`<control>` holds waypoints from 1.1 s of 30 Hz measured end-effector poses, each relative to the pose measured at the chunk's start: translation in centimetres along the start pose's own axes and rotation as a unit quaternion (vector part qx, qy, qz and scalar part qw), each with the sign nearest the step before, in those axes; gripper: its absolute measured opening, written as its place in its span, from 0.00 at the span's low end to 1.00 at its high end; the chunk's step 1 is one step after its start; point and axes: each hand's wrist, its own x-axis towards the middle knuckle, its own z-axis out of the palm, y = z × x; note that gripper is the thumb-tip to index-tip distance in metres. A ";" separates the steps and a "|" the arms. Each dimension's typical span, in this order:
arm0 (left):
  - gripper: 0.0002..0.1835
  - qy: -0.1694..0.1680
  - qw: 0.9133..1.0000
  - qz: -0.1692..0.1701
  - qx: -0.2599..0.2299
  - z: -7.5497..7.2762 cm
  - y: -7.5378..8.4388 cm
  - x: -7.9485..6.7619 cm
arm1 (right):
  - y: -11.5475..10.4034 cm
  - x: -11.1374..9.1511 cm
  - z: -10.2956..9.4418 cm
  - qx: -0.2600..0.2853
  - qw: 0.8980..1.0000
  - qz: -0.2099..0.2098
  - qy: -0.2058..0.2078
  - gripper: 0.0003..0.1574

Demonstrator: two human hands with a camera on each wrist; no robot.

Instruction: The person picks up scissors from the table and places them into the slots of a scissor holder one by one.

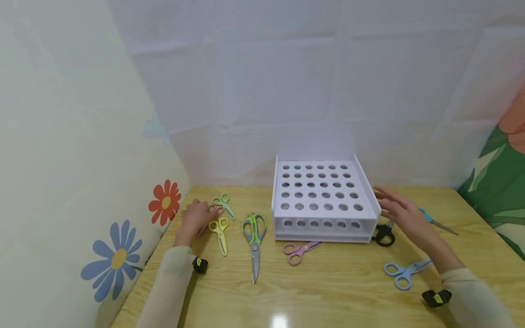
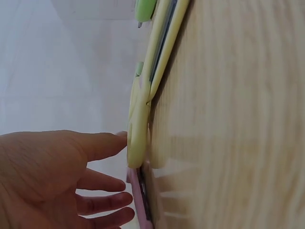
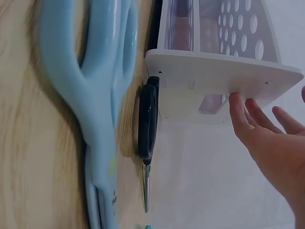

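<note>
My left hand point(image 1: 198, 215) is over pink scissors point(image 2: 137, 195) at the table's left side, fingers spread and nearly straight. In the left wrist view its fingertips are close to them, though contact cannot be told. Yellow scissors point(image 1: 222, 241) lie beside that hand, and green scissors point(image 1: 226, 204) lie just beyond it. On the right, my right hand point(image 1: 404, 217) reaches to the side panel of a white rack point(image 3: 190, 71) with rows of round holes. Its extended fingertips are at the panel, near a rectangular cutout. Black-handled scissors point(image 3: 147, 119) lie beside the rack.
Green-and-grey kitchen shears point(image 1: 255, 250) lie left of the rack. Mauve scissors point(image 1: 301, 250) lie at its front, partly hidden by it. Light blue scissors point(image 1: 405, 273) and turquoise-handled scissors point(image 1: 426, 215) lie on the right. A white cloth point(image 1: 246, 91) hangs behind the wooden table point(image 1: 328, 296).
</note>
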 end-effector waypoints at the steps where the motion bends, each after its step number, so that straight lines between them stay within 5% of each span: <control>1: 0.28 -0.004 1.000 -0.003 0.002 0.0 0.0 0.0 | 0.0 0.0 0.0 0.018 1.000 -0.002 -0.004 0.35; 12: 0.28 0.010 1.000 -0.008 -0.026 0.0 -0.6 0.3 | -0.3 0.1 0.1 0.025 1.000 0.007 -0.011 0.35; 22: 0.34 -0.004 0.992 -0.019 -0.124 -0.3 -0.4 0.0 | -0.4 0.1 0.1 0.017 1.000 0.014 -0.011 0.36; 33: 0.29 0.022 0.985 0.015 -0.171 0.0 -0.1 -0.1 | -0.4 -0.1 0.3 0.019 1.000 0.006 -0.013 0.37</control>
